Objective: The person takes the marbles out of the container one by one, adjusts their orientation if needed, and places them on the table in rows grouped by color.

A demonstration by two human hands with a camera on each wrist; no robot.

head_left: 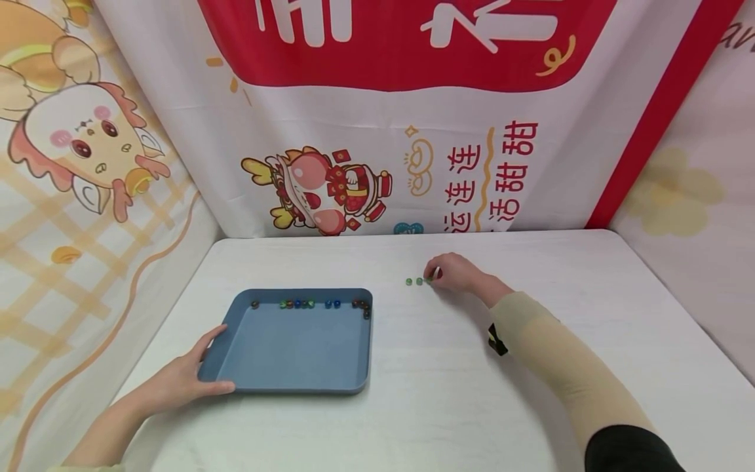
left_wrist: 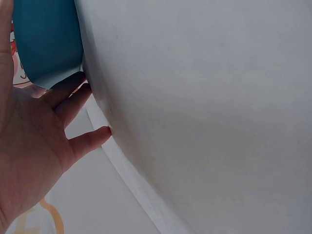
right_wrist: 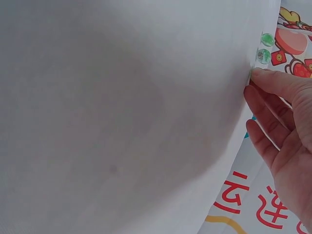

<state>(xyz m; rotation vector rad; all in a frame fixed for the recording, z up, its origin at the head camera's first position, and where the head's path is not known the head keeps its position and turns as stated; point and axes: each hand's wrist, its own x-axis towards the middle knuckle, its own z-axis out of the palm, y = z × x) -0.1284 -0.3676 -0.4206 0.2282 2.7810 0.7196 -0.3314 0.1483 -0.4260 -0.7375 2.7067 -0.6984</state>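
Left hand spread wide against the tray at its near-left corner, likely steadying it; right hand, grip narrow, pinches a green marble, presumably lest it roll!

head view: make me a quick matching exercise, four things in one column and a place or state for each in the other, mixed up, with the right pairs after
1. left hand
2. right hand
3. blue tray
4. row of green marbles

A. bears marbles of several colours, mostly along its far side
B. lies in a short line on the white table
C. touches the tray's left side
D. has its fingertips at the right end of the row

Pairs: 1-C, 2-D, 3-A, 4-B
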